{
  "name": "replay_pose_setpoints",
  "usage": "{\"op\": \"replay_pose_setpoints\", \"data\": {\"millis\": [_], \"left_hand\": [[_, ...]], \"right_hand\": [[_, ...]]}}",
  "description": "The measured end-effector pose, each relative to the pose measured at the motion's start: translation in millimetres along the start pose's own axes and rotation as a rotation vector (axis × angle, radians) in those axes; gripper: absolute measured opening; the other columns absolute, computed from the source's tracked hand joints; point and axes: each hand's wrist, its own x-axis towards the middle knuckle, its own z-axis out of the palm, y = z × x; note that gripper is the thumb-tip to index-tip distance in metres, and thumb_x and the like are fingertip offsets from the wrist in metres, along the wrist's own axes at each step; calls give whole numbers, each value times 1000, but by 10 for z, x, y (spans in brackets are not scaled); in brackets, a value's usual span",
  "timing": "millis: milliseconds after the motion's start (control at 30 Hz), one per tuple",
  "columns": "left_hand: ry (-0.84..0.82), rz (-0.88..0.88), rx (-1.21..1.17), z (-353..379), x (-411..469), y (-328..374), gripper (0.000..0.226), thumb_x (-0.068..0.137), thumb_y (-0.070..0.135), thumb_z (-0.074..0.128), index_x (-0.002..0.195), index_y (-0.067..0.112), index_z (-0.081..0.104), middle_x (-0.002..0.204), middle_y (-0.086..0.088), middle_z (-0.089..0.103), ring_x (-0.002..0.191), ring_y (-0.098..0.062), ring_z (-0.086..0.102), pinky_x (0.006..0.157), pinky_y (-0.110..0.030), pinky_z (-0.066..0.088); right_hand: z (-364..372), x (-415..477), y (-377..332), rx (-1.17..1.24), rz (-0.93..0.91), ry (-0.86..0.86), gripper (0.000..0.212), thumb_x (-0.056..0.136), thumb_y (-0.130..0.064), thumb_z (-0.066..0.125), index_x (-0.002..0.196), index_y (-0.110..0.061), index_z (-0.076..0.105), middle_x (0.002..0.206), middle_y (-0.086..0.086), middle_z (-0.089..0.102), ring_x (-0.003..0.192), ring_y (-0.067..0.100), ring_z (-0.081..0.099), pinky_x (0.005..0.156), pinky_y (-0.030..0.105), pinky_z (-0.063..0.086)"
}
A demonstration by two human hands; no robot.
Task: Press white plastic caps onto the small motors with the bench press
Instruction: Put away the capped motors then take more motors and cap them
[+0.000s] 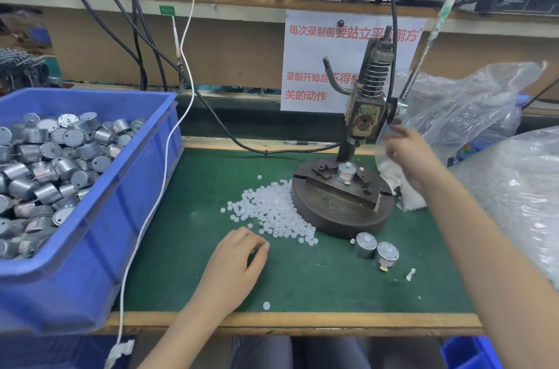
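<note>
The bench press [364,114] stands on a round dark base [332,214] on the green mat. A small silver motor [345,172] with a white cap on its shaft sits in the fixture under the ram. A heap of white plastic caps [272,211] lies left of the base. Two more motors [376,249] rest in front of the base. My left hand [239,259] hovers at the near edge of the cap heap, fingertips curled together; any cap pinched there is hidden. My right hand [408,154] is raised beside the press head, fingers apart, below the lever [423,60].
A blue bin [121,211] full of silver motors fills the left side. Clear plastic bags [499,157] of caps crowd the right. A white cable [163,175] and black cables cross the bench. One stray cap [266,305] lies near the front wooden edge.
</note>
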Motion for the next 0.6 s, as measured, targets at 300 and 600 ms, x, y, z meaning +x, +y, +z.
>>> {"op": "replay_pose_setpoints", "data": {"millis": [300,600], "left_hand": [[-14,-24,14,-13,-10,7,17,93,24,50,90,16,65,83,13,50,86,-8,46,80,-18,34],[-19,-57,0,-28,-20,11,24,94,25,48,85,12,66,84,9,52,87,-10,47,80,-20,36]], "right_hand": [[-186,249,-790,559,-123,147,37,78,7,38,112,-3,49,84,-1,59,87,12,60,79,26,48],[-7,-153,-495,552,-386,261,26,86,-3,44,65,-17,42,65,-6,47,60,3,50,67,15,47]]}}
